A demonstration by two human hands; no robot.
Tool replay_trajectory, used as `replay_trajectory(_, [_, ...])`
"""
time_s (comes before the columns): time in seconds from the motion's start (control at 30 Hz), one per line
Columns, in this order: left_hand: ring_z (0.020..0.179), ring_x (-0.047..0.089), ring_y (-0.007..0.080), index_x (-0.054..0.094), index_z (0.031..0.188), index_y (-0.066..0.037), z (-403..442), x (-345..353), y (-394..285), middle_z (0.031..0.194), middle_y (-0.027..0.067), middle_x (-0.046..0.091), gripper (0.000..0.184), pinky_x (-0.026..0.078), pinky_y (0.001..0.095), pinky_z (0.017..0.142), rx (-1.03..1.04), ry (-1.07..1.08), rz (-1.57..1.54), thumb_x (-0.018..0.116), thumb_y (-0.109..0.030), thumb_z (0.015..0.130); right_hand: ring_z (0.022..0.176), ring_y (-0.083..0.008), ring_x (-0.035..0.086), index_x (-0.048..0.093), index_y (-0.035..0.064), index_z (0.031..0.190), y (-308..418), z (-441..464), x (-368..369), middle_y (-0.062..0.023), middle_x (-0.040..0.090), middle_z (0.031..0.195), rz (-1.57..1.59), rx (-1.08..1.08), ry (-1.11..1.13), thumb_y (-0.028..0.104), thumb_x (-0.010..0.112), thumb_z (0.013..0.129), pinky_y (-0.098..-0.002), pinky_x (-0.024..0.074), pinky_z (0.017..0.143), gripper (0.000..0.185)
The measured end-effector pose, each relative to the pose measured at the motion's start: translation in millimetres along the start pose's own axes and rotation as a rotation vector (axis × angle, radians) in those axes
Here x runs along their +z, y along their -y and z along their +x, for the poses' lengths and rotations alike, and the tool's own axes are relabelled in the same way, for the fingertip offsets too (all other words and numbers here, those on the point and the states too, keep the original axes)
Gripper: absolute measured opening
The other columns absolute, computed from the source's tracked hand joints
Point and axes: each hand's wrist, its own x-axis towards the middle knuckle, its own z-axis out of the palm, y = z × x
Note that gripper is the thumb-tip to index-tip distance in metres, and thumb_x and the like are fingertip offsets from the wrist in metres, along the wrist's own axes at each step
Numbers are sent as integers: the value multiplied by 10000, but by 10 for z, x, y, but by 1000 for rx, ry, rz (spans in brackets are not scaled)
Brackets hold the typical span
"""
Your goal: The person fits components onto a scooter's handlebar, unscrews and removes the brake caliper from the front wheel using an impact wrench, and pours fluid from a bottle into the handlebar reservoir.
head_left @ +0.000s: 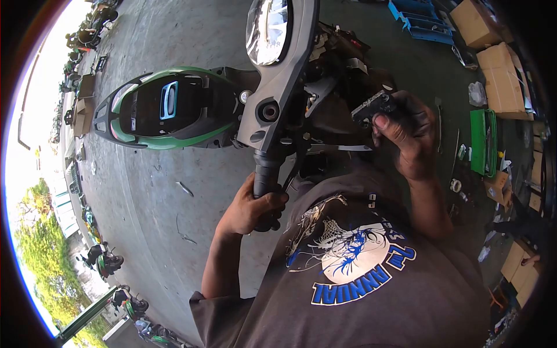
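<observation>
My left hand (250, 207) is wrapped around the black rubber handlebar grip (267, 177) of a green and grey scooter (180, 139). To the right of the handlebar, my right hand (411, 130) is closed on a small, grimy black block-shaped part (374, 109), its thumb pressed against the lower side. What kind of part it is I cannot tell. The grey handlebar cover (275, 87) carries a clear headlight (270, 32) and a round socket (268, 111). A lever (342, 148) extends near my right hand.
A blue-rimmed object (169, 100) lies on the scooter's dark middle section. On the right are a green tray (483, 142), cardboard boxes (503, 81) and scattered tools. A blue toolbox (420, 23) stands at the top. Parked motorcycles (104, 261) line the left side of the concrete floor (156, 232).
</observation>
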Motion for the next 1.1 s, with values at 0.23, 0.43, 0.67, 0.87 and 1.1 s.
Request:
replay_trajectory(0.23, [841, 646, 244, 417, 1266, 0, 88, -19, 138, 914, 135, 604, 666, 538, 382, 679, 74, 171, -261, 737, -180, 711, 601, -43, 569, 655, 7, 935, 14, -7, 9, -26, 677, 789, -12, -4, -2, 54, 711, 856, -190, 449, 526, 108])
replay_trajectory(0.43, [971, 631, 220, 456, 1253, 9, 17, -59, 63, 1080, 164, 636, 637, 533, 344, 806, -30, -56, 96, 740, -200, 723, 594, -41, 563, 656, 3, 927, 27, -7, 11, -26, 672, 776, -19, -8, -18, 51, 706, 856, -191, 445, 523, 99])
replay_trajectory(0.67, [789, 628, 186, 441, 1266, 21, 146, -65, 188, 940, 97, 614, 679, 516, 319, 711, 58, 129, -251, 764, -231, 725, 595, -41, 559, 657, -6, 937, 57, 1, 23, -23, 667, 772, -30, -19, -19, 45, 705, 856, -191, 442, 525, 107])
replay_trajectory(0.87, [954, 638, 209, 481, 1273, 20, -33, 30, -97, 1071, 146, 657, 687, 496, 339, 832, -60, -108, 103, 781, -265, 726, 602, -43, 562, 646, -5, 922, 44, 1, 20, -32, 673, 795, -23, -40, -15, 34, 707, 850, -192, 445, 531, 102])
replay_trajectory(1.1, [785, 664, 240, 395, 1289, 24, 173, -94, 195, 938, 154, 650, 702, 535, 349, 705, 129, 166, -181, 767, -251, 761, 620, -41, 561, 647, -6, 925, 75, -12, 21, -32, 670, 788, -25, -25, -32, 26, 701, 852, -191, 443, 542, 96])
